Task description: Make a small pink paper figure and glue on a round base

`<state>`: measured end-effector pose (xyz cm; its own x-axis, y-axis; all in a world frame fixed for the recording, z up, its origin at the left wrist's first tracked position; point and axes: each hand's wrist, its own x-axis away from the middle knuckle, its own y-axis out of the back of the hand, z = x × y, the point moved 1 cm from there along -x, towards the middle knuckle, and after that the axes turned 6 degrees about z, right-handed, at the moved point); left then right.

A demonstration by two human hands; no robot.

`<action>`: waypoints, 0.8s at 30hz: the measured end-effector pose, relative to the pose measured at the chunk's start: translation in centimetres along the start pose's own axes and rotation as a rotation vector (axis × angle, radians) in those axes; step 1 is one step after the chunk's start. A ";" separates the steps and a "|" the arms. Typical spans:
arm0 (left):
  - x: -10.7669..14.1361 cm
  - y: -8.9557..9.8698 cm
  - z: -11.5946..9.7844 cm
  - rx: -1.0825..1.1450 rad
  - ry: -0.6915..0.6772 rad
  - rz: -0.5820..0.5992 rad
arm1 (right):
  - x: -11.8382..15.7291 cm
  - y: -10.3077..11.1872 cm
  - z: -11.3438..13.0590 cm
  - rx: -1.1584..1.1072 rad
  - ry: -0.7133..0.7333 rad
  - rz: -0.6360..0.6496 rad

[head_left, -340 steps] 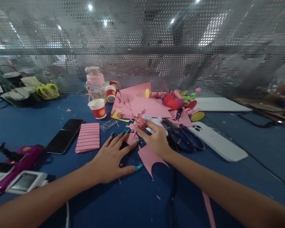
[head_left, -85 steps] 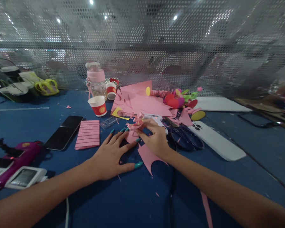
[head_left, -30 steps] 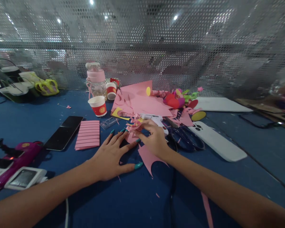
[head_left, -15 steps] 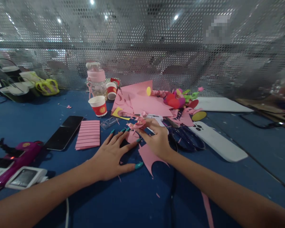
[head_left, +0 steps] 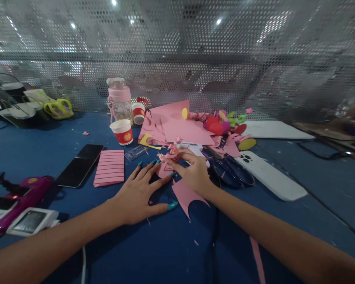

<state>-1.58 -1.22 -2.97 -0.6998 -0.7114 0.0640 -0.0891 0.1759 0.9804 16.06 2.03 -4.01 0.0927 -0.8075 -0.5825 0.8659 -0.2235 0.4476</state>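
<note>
My left hand (head_left: 139,195) lies palm down on the blue table with its fingers spread, the fingertips at the edge of a small rounded pink paper piece (head_left: 165,170). Just above that piece, my right hand (head_left: 195,171) pinches a curled pink paper shape (head_left: 172,152) between thumb and fingers. Its underside is partly hidden, and I cannot tell whether it touches the rounded piece. Beneath my right wrist lies a pink paper offcut (head_left: 187,196) with a curved cut-out. White glue-gun-like plastic (head_left: 192,148) and dark-handled scissors (head_left: 232,171) sit just beyond and beside that hand.
Pink paper sheets (head_left: 180,128) and a colourful paper flower bundle (head_left: 220,124) lie at the back. Two paper cups, one in front (head_left: 122,132), stand by a pink-topped bottle (head_left: 120,98). A black phone (head_left: 80,165), lined pink paper (head_left: 109,167) and white phone (head_left: 273,175) flank my hands.
The pinched pink paper shape and my right hand have shifted slightly left and down toward the rounded paper piece. My left hand stays in place.
</note>
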 end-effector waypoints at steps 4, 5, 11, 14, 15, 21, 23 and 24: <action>0.0 -0.1 0.0 -0.009 -0.005 -0.011 | 0.0 0.0 0.0 0.007 -0.024 -0.003; 0.0 -0.1 0.0 -0.010 -0.005 -0.010 | 0.0 0.0 0.0 0.003 -0.030 -0.006; 0.0 -0.1 0.0 -0.012 0.002 0.006 | 0.1 0.0 0.1 -0.009 -0.012 -0.052; 0.0 0.0 0.0 -0.007 0.006 0.013 | 0.1 0.1 0.0 0.023 -0.013 -0.069; 0.0 0.0 0.0 -0.001 0.005 0.010 | 0.2 0.1 0.0 0.035 -0.019 -0.067; 0.0 0.1 -0.1 0.016 0.002 0.011 | 0.1 0.1 0.0 0.059 -0.036 -0.049; 0.0 0.1 -0.1 0.014 0.004 0.019 | 0.1 0.1 0.1 0.056 -0.037 -0.039; 0.0 0.1 -0.1 0.013 0.004 0.021 | 0.1 0.1 0.2 0.056 -0.038 -0.034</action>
<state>-1.49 -1.27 -2.83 -0.6989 -0.7101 0.0851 -0.0839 0.1996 0.9763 16.11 1.84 -3.88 0.0437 -0.8190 -0.5722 0.8394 -0.2805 0.4656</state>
